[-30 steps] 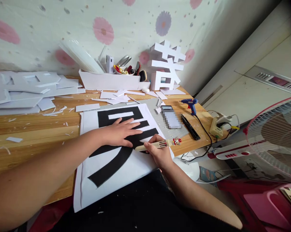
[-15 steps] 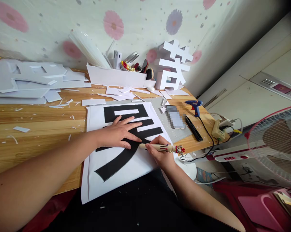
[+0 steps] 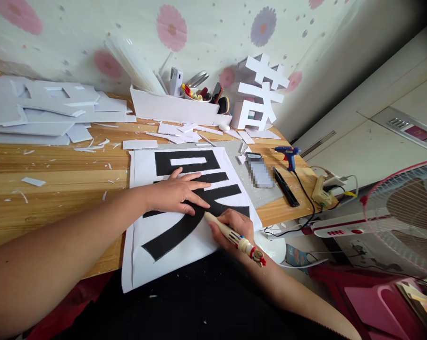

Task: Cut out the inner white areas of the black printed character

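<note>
My left hand [image 3: 181, 192] lies flat with fingers spread on a black cut-out character [image 3: 173, 236], pressing it against a white board [image 3: 195, 255]. The character has several strokes and a box shape at its top; part of it is hidden under my hand. In my right hand [image 3: 236, 227] is a cream multicolour pen [image 3: 234, 237] with a red and brown figure at its end. The pen's tip touches or nearly touches the edge of the black shape, close to my left fingertips. The board's near edge overhangs the table's front edge, above my dark-clothed lap.
White foam-board pieces [image 3: 39, 104] are stacked at the left back. A white box [image 3: 174, 107] of tools stands beside a white three-dimensional character [image 3: 259, 94]. To the right lie a phone [image 3: 261, 172], a black cutter [image 3: 286, 188] and a blue glue gun [image 3: 287, 155]. A fan [image 3: 405, 208] stands beyond.
My right hand has turned the pen, so its decorated end now points down towards me. The tip remains near the black edge. My left hand keeps its place on the character.
</note>
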The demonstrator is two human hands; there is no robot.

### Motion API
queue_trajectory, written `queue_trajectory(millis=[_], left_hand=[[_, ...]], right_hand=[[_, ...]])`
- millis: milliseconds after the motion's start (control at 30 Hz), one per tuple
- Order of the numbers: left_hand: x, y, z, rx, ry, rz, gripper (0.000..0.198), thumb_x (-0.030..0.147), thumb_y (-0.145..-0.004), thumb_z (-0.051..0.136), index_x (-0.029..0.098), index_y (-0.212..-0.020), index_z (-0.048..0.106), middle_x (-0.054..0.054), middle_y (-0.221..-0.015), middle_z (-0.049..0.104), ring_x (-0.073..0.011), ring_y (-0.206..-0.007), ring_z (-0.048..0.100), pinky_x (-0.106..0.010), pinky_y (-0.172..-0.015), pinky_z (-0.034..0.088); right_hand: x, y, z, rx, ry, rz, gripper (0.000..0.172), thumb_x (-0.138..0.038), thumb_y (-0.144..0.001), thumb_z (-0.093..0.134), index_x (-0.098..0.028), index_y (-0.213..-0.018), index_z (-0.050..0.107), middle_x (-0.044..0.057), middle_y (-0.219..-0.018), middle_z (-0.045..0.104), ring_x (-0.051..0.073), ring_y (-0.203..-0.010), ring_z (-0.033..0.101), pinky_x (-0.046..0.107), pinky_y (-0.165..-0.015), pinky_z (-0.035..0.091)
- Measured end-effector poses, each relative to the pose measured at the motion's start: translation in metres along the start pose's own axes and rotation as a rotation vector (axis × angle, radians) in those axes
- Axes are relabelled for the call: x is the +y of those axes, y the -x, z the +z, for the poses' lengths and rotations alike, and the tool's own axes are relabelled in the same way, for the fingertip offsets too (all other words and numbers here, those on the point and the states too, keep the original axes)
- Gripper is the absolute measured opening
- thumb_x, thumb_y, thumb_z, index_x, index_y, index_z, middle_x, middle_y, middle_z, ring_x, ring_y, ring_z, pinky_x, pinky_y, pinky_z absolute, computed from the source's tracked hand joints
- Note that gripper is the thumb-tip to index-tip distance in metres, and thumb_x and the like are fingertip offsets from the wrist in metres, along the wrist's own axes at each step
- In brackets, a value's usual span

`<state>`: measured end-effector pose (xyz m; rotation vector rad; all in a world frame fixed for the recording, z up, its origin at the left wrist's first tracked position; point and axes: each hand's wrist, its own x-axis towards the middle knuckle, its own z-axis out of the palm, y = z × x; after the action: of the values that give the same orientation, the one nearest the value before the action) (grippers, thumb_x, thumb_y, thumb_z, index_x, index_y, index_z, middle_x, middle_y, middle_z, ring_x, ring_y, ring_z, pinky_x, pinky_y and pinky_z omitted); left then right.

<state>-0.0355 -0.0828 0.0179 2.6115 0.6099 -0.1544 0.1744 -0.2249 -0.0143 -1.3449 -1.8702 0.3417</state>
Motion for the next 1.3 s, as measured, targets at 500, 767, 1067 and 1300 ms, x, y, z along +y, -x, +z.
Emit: queue_trajectory(millis=[500,767,1067,1300], left_hand=[[0.002,0.000,-0.001,-0.003,0.007,-0.008,0.041,0.035,-0.091,0.069,0.053,-0.127,0.063,0.004,-0.166,0.030,-0.0363,-0.155,0.011,-0.077,-0.112,0.000],[0.003,-0.001,-0.002,-0.007,0.006,-0.013,0.041,0.036,-0.091,0.069,0.052,-0.128,0.063,0.003,-0.166,0.030,-0.0354,-0.156,0.010,-0.076,-0.112,-0.001],[-0.003,-0.002,0.002,0.000,0.023,-0.001,0.042,0.038,-0.091,0.068,0.054,-0.129,0.062,0.005,-0.167,0.028,-0.0351,-0.156,0.009,-0.077,-0.112,-0.003],[-0.005,-0.001,0.005,0.007,0.042,0.003,0.043,0.036,-0.090,0.069,0.055,-0.128,0.061,0.006,-0.167,0.028,-0.0355,-0.156,0.009,-0.076,-0.112,-0.005]], right_hand=[[-0.006,0.006,0.009,0.143,0.015,-0.223,0.016,-0.027,-0.088,0.065,-0.022,-0.077,0.055,0.000,-0.066,0.064,0.013,-0.054,0.061,0.024,-0.052,0.048],[-0.012,0.007,0.010,0.152,0.014,-0.274,0.014,-0.024,-0.086,0.066,-0.022,-0.080,0.054,0.002,-0.070,0.068,0.014,-0.053,0.063,0.024,-0.049,0.049],[-0.014,0.011,0.010,0.130,0.003,-0.316,0.012,-0.023,-0.087,0.064,-0.024,-0.086,0.053,0.002,-0.075,0.069,0.016,-0.057,0.068,0.026,-0.051,0.055],[-0.011,0.016,0.021,0.210,0.018,-0.346,0.013,-0.029,-0.089,0.062,-0.023,-0.083,0.052,0.001,-0.072,0.066,0.014,-0.054,0.064,0.026,-0.049,0.054]])
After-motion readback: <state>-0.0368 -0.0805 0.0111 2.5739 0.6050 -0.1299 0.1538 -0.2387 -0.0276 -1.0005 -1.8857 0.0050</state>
